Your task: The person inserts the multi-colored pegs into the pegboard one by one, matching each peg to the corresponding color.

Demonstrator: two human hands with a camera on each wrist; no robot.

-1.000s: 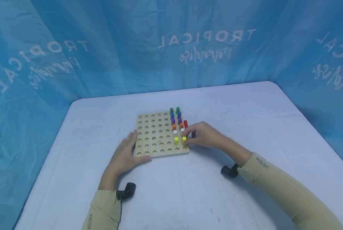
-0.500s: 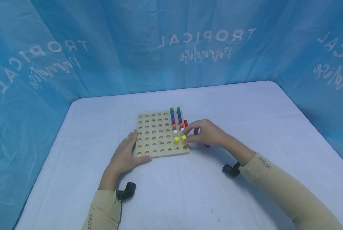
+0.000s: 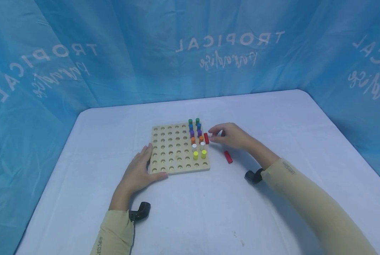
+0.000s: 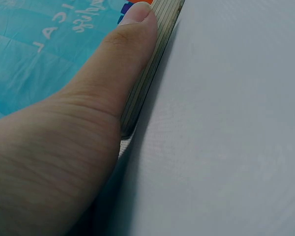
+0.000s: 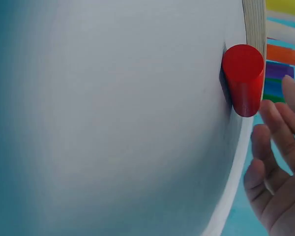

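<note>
A wooden pegboard (image 3: 174, 148) lies on the table, with rows of round holes. Along its right side stand paired pegs: green, blue, purple, orange (image 3: 193, 140), white (image 3: 202, 145) and yellow (image 3: 203, 154). My left hand (image 3: 140, 170) rests against the board's near left corner, fingers along the left edge and thumb (image 4: 123, 54) along the front edge. My right hand (image 3: 229, 134) is just right of a red peg (image 3: 206, 138) beside the board, fingers loosely bent and nothing between them. A second red peg (image 3: 228, 157) lies nearer me. A red peg (image 5: 243, 78) looms large in the right wrist view.
A white cloth covers the table (image 3: 190, 219). Blue printed curtains (image 3: 145, 53) hang behind it and at both sides. A small black camera (image 3: 142, 211) sits at the left wrist, and another black camera (image 3: 253, 176) at the right.
My right hand has left the near yellow peg and moved away from me toward the red peg beside the board, uncovering the second red peg. My left hand stays put.
</note>
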